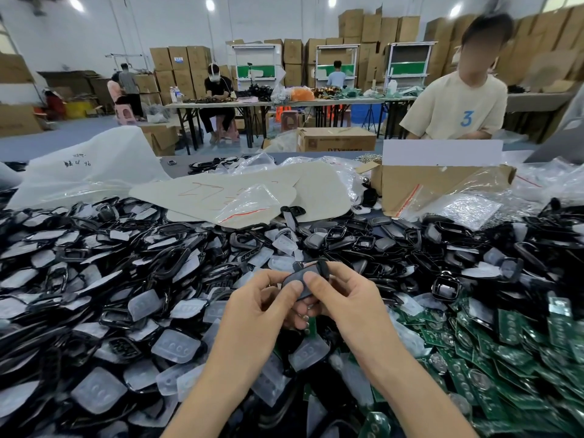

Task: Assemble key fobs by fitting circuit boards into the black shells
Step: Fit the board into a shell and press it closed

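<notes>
Hands pinch one black shell [302, 281] at frame centre: left hand [259, 306], right hand [339, 303], thumbs on top. Uneven thumb pressure could pop it apart.

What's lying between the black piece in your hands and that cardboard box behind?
Head view: loose black shells and translucent button pads fill the stretch from the held shell to the cardboard box.
</notes>
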`<action>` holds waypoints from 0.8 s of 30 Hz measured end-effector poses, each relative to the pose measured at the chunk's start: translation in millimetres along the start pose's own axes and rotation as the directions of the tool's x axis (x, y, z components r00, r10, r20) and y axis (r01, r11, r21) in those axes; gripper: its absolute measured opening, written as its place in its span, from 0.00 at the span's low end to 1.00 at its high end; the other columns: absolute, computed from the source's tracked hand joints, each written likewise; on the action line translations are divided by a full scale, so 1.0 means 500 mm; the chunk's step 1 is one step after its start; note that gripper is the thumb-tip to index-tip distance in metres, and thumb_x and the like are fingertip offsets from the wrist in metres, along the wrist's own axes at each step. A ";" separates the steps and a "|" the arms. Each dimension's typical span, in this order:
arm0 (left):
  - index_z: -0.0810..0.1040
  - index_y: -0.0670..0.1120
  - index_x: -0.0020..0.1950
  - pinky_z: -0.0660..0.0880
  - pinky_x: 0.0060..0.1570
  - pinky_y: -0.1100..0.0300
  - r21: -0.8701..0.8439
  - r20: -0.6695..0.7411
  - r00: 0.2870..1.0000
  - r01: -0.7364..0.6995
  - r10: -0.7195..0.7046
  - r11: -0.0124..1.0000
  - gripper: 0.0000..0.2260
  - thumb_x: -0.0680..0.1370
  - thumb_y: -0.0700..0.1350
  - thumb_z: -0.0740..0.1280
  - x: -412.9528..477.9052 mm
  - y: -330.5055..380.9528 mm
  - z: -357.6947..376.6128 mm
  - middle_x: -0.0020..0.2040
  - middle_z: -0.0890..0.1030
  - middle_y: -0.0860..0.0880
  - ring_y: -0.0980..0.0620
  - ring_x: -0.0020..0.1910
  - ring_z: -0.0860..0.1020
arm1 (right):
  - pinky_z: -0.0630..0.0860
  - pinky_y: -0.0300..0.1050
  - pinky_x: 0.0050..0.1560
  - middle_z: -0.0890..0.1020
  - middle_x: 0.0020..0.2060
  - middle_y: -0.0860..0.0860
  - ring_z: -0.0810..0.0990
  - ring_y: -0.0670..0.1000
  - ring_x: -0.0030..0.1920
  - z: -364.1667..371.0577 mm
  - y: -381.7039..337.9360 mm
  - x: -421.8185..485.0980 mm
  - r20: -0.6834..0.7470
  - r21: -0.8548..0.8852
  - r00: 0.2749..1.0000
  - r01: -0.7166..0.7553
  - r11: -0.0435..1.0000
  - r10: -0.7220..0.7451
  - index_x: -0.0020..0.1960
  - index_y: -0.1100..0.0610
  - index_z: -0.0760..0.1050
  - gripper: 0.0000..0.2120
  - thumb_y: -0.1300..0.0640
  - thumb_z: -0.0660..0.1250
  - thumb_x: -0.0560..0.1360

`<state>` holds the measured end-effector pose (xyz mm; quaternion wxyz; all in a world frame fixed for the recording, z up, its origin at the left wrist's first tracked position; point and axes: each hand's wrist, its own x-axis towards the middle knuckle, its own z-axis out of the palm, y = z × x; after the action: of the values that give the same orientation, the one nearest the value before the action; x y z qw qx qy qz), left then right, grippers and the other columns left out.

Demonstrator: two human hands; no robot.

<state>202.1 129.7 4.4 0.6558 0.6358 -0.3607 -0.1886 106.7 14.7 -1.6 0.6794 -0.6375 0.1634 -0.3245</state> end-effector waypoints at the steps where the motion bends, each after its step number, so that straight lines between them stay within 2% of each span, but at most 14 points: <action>1: 0.82 0.45 0.51 0.80 0.37 0.60 -0.005 -0.003 1.000 -0.013 0.013 1.000 0.06 0.82 0.44 0.65 -0.002 0.002 0.001 0.37 0.85 0.42 0.48 0.33 0.82 | 0.82 0.45 0.44 0.85 0.38 0.54 0.82 0.51 0.38 0.000 0.000 0.000 -0.013 0.004 1.000 0.000 1.000 0.000 0.48 0.51 0.84 0.03 0.57 0.71 0.78; 3: 0.82 0.46 0.54 0.81 0.40 0.58 -0.055 -0.017 1.000 -0.014 0.014 0.998 0.10 0.84 0.45 0.60 -0.005 0.006 0.003 0.39 0.85 0.43 0.46 0.36 0.83 | 0.83 0.46 0.45 0.84 0.38 0.55 0.82 0.50 0.37 -0.001 -0.002 0.003 -0.053 0.045 0.998 -0.018 0.999 0.020 0.47 0.50 0.85 0.04 0.57 0.71 0.78; 7: 0.79 0.47 0.58 0.81 0.45 0.58 -0.151 -0.043 0.998 0.032 -0.039 0.988 0.13 0.85 0.46 0.56 -0.008 0.013 -0.002 0.42 0.86 0.43 0.46 0.39 0.84 | 0.79 0.37 0.37 0.84 0.36 0.54 0.80 0.48 0.34 -0.003 -0.007 0.009 -0.112 0.208 0.990 -0.060 0.976 0.084 0.42 0.51 0.86 0.10 0.61 0.70 0.78; 11: 0.80 0.49 0.57 0.81 0.41 0.60 -0.114 -0.042 0.999 0.013 -0.018 0.993 0.08 0.83 0.47 0.62 -0.009 0.011 0.007 0.41 0.85 0.45 0.48 0.36 0.83 | 0.79 0.39 0.38 0.84 0.37 0.55 0.80 0.49 0.34 0.003 -0.007 0.009 -0.102 0.217 0.991 -0.064 0.974 0.088 0.43 0.52 0.84 0.08 0.61 0.70 0.78; 14: 0.80 0.48 0.54 0.79 0.37 0.62 -0.054 -0.063 0.998 -0.022 0.019 0.998 0.05 0.81 0.42 0.66 -0.007 0.006 0.012 0.38 0.85 0.47 0.51 0.33 0.82 | 0.79 0.39 0.39 0.83 0.35 0.55 0.80 0.49 0.33 0.006 -0.009 0.006 -0.067 0.229 0.994 -0.066 0.971 0.083 0.42 0.50 0.84 0.10 0.61 0.71 0.78; 24: 0.78 0.45 0.51 0.79 0.38 0.61 -0.059 -0.085 0.996 -0.037 0.032 0.998 0.03 0.81 0.39 0.65 -0.007 0.004 0.009 0.35 0.83 0.46 0.52 0.32 0.80 | 0.78 0.38 0.36 0.83 0.35 0.55 0.80 0.48 0.32 0.019 -0.008 0.001 -0.024 0.320 0.994 -0.096 0.942 0.109 0.39 0.47 0.84 0.17 0.60 0.65 0.82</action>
<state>196.1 129.3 5.4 0.6924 0.6167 -0.3381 -0.1612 112.1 21.6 3.8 0.7859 -0.5032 0.1558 -0.3239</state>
